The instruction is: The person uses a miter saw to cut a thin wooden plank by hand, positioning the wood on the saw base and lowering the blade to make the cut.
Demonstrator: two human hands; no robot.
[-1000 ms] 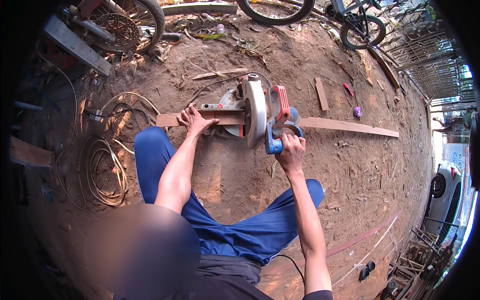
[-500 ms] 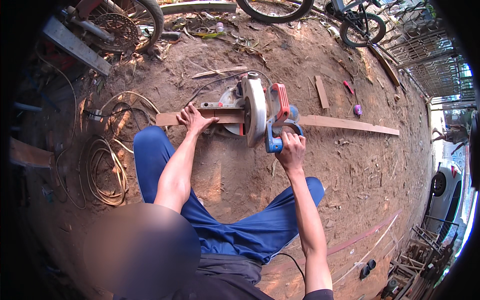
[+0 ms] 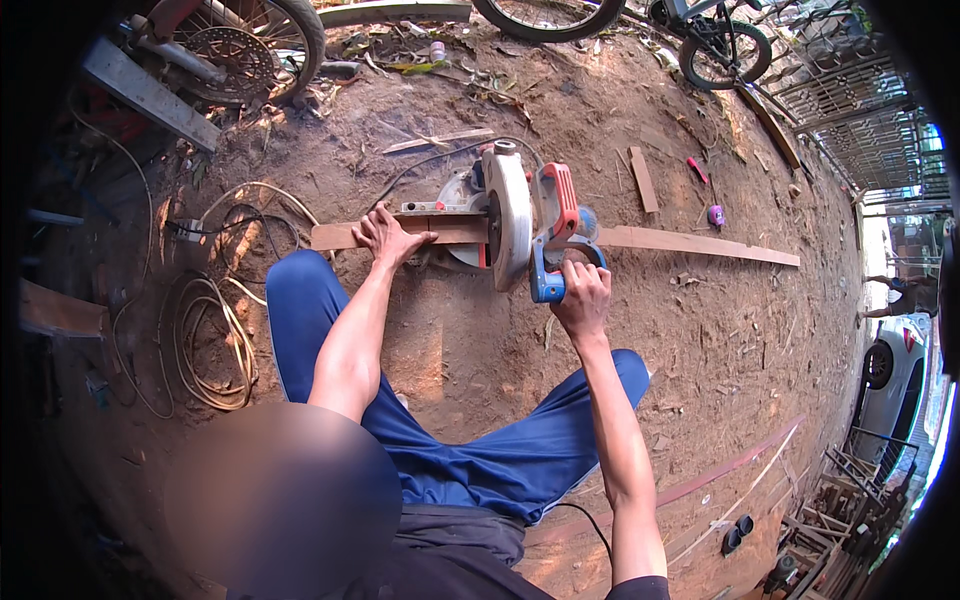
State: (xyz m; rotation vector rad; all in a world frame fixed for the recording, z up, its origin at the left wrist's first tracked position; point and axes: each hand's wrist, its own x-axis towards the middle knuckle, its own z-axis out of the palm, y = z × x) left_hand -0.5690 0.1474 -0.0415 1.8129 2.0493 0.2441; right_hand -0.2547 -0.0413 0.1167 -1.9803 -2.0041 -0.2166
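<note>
A miter saw (image 3: 513,215) with a pale blade guard and a red-and-blue body stands on the dirt in front of me. My right hand (image 3: 582,298) is wrapped round its blue handle. A long wooden board (image 3: 455,231) lies across the saw's base, against the fence, with its left end sticking out. My left hand (image 3: 387,240) presses on that left part, fingers spread over the board and thumb along it. On the saw's far side a long strip of wood (image 3: 700,243) runs out to the right. The guard hides the blade and the cut.
A coiled cable (image 3: 215,345) lies left of my knee. Beyond the saw are a short wood piece (image 3: 643,180), a pink-handled tool (image 3: 697,171) and a purple tape measure (image 3: 715,215). Wheels (image 3: 550,15) stand at the back. At the lower right lie dark sandals (image 3: 737,535).
</note>
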